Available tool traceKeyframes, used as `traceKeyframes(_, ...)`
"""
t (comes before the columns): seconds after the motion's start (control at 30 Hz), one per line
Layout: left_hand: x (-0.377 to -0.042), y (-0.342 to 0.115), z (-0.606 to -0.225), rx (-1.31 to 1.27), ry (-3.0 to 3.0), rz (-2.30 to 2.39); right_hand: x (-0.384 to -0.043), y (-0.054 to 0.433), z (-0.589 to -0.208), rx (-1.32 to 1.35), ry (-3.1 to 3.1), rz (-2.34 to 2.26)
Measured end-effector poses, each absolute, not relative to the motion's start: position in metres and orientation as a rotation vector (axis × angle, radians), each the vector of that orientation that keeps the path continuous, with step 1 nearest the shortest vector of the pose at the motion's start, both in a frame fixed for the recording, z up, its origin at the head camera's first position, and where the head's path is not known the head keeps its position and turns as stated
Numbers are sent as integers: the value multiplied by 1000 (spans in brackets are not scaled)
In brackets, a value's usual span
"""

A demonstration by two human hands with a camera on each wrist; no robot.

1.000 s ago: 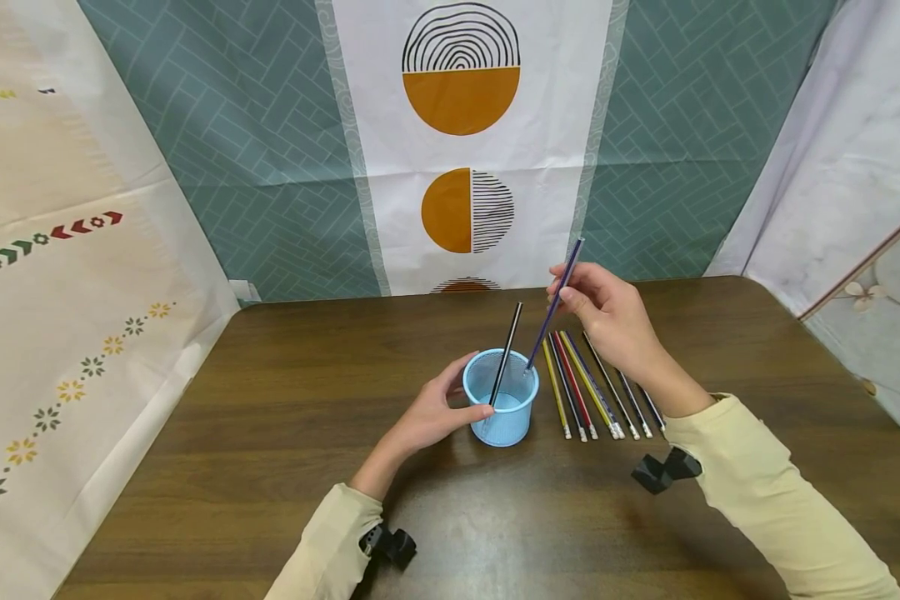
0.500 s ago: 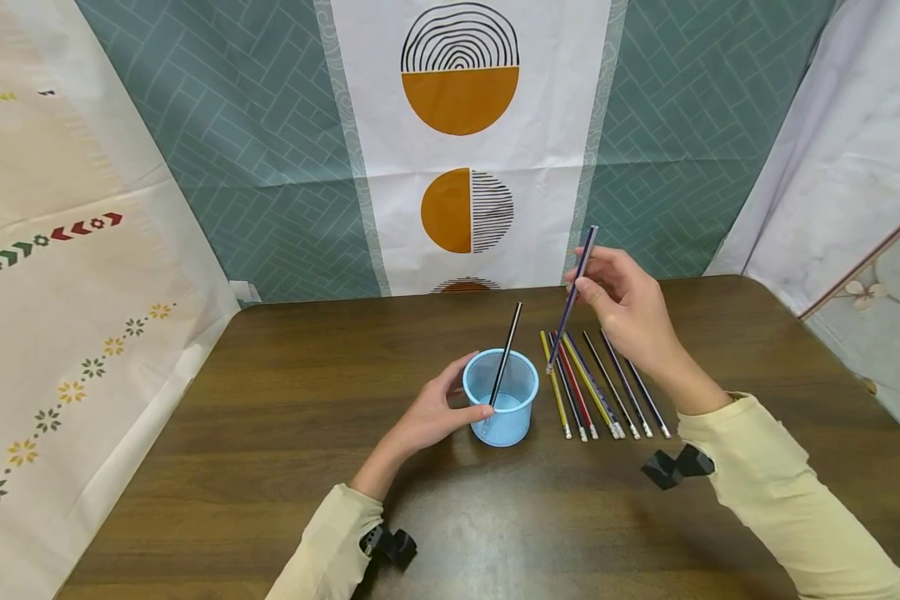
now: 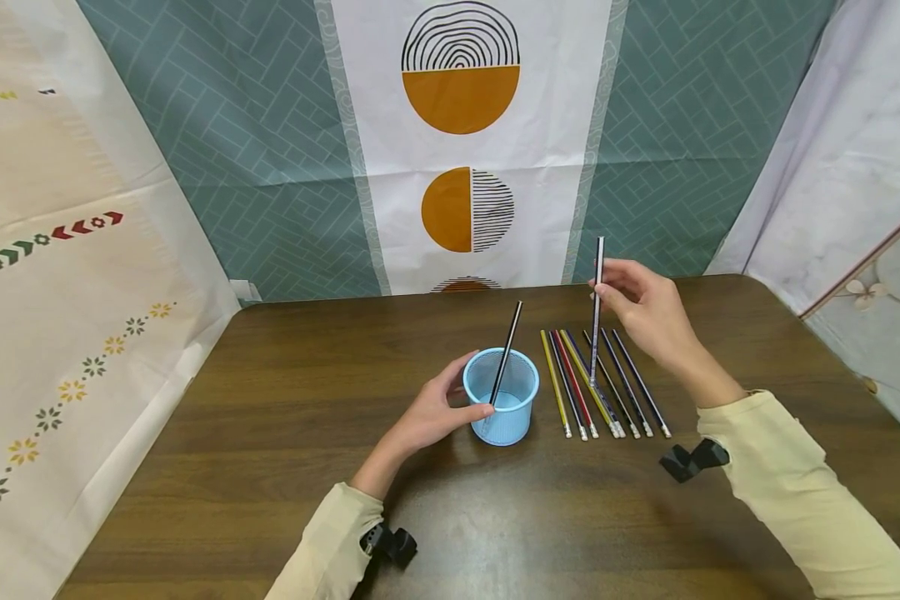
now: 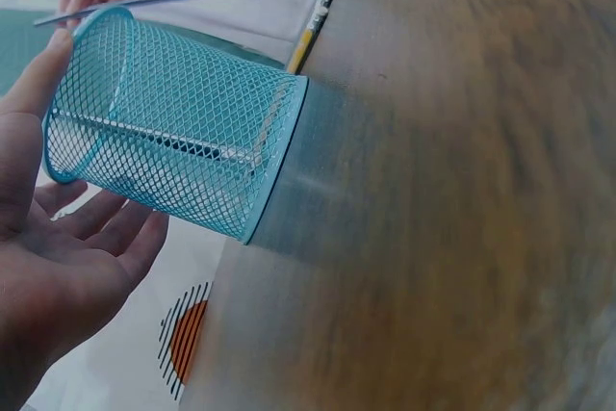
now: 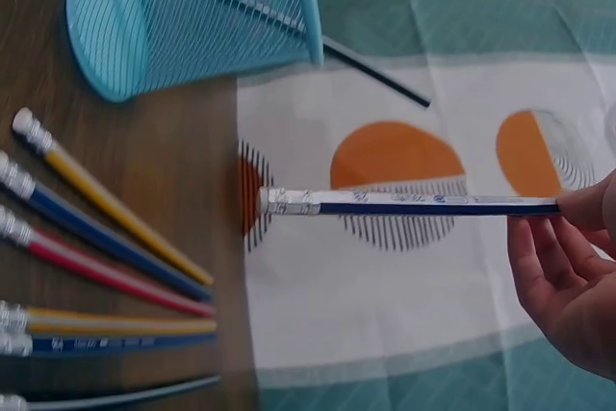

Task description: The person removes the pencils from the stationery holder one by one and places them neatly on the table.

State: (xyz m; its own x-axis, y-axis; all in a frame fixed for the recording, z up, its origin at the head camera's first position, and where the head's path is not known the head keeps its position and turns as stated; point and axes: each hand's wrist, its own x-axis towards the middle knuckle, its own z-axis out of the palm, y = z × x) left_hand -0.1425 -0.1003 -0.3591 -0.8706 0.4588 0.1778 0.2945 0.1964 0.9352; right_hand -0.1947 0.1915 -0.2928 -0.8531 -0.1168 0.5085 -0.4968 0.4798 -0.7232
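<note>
A light blue mesh pencil cup (image 3: pixel 508 427) stands on the table, one dark pencil (image 3: pixel 506 354) leaning inside it. My left hand (image 3: pixel 437 417) grips the cup from its left side, thumb at the rim and fingers around the far side. In my right hand (image 3: pixel 648 317), thumb and fingers pinch a blue-and-white pencil (image 5: pixel 414 205) near its upper end. That pencil hangs almost upright, its white eraser end pointing down, above the row of pencils. On the table right of the cup lie several pencils, among them a yellow pencil (image 3: pixel 556 383) and a red pencil (image 3: pixel 576 383), erasers toward me.
The brown wooden table (image 3: pixel 307 400) ends at a back edge, behind which a patterned cloth (image 3: pixel 270 167) hangs. A cream cloth (image 3: pixel 67 292) borders the left side, and a pale marbled cloth (image 3: pixel 832 208) the right.
My right hand has carried the blue-and-white pencil from over the cup's rim to the right, turning it from slanted to nearly upright. The left hand and cup have stayed in place.
</note>
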Motion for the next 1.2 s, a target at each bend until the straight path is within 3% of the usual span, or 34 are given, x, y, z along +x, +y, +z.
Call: traceKeyframes(1.2, -142, -101, -359, 727, 2318, 1741, -221, 252, -337, 251, -2682, 1253)
